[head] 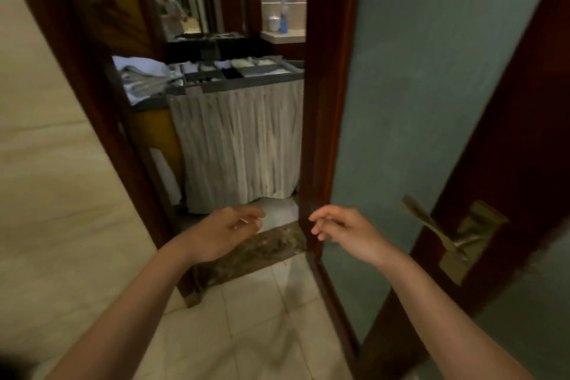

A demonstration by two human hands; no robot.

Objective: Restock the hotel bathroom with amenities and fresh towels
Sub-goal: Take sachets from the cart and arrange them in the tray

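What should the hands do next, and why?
Probably step forward toward the cart. The left hand and right hand both look empty, and the towels and amenities tray sit on it, likely beyond arm's reach.

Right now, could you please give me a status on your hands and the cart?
Left hand and right hand loosely curled, holding nothing. Cart beyond doorway, towels and amenity tray on top. Door open at right; stone threshold ahead.

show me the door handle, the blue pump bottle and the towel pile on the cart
door handle [431, 224]: head view, middle of the lever
blue pump bottle [283, 25]: head view, blue lower body
towel pile [143, 75]: head view, top folds of the heap
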